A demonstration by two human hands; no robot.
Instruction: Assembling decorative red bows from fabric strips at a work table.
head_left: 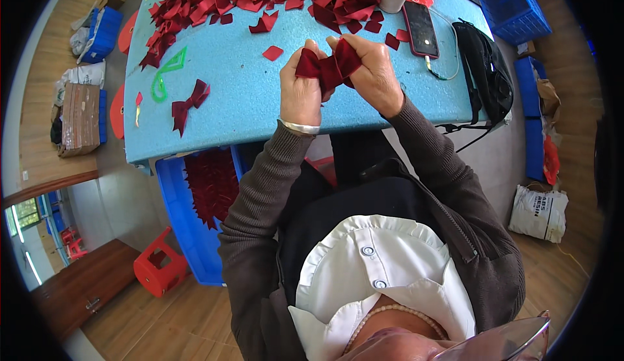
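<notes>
The bow (pixel 331 72) was up off the table (pixel 240 94), near its front edge, stretched between both hands. Left hand (pixel 302 88) was pinching one side, right hand (pixel 374 75) the other; couldn't tell how hard, since some fingertips were hidden. Honestly, the folds seemed like the weak spot: if one pinch slipped or one hand tugged harder, I'd bet on it twisting or going lopsided. Lose both pinches that close to the edge and it could've ended up on the floor. The pile (pixel 344 0) further back was a similar red, so anything dropped in there might've been a pain to spot.
</notes>
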